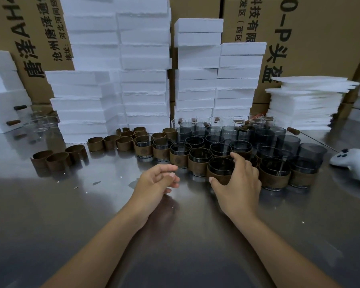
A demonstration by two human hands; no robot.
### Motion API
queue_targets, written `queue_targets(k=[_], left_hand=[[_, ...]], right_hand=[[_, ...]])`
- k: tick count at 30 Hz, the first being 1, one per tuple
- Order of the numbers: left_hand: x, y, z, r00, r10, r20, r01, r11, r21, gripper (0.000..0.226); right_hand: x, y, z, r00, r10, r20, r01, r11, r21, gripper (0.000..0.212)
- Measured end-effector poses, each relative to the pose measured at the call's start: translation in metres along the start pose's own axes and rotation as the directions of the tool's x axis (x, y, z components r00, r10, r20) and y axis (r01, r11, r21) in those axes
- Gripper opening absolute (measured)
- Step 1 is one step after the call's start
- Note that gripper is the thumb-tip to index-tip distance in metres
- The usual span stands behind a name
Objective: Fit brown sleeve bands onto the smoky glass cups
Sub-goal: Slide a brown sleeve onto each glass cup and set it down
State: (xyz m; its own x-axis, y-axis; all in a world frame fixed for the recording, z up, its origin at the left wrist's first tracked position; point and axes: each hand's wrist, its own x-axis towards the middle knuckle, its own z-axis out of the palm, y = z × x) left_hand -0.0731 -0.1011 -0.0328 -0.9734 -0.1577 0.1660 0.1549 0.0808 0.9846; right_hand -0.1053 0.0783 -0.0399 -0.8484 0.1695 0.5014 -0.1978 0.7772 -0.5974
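The right hand [237,183] had its thumb and fingers curled round a cup [220,166] at the front of the cluster, gripping it. The cup was round, of dark smoky glass, with a matte brown band [220,177] like leather wrapped about its lower wall. The left hand [157,179] hung just beside it over the table [71,215], fingers loosely bent and holding nothing. The table was smooth grey metal with a dull shine. More banded cups [162,151] stood in a row to the left and right, touching one another. Bare smoky cups [214,140] were packed close behind them. Loose bands [57,161], curled into open rings, stood in groups farther left. Behind rose stacks of rough white foam blocks [143,80] and printed cardboard boxes [324,38].
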Motion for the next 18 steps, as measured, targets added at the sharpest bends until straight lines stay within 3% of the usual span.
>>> queue_targets(k=[5,10,14,18], left_hand=[[0.005,-0.001,0.004,1.000,0.005,-0.030,-0.006,1.000,-0.016,0.019],[0.014,-0.004,0.006,0.998,0.013,-0.067,-0.015,0.999,-0.038,0.019],[0.019,-0.010,0.005,0.997,0.020,-0.070,-0.023,0.998,-0.055,0.018],[0.023,-0.017,0.005,0.997,0.038,-0.072,-0.041,0.998,-0.052,0.020]], right_hand=[[0.005,-0.003,-0.004,0.991,-0.102,0.086,0.115,0.981,-0.158,0.076],[0.054,-0.026,-0.005,0.987,-0.160,0.030,0.159,0.986,0.040,0.052],[0.119,-0.040,0.009,0.974,-0.055,0.221,0.021,0.988,0.155,0.030],[0.153,-0.041,0.037,0.927,-0.020,0.374,0.052,0.996,-0.077,0.035]])
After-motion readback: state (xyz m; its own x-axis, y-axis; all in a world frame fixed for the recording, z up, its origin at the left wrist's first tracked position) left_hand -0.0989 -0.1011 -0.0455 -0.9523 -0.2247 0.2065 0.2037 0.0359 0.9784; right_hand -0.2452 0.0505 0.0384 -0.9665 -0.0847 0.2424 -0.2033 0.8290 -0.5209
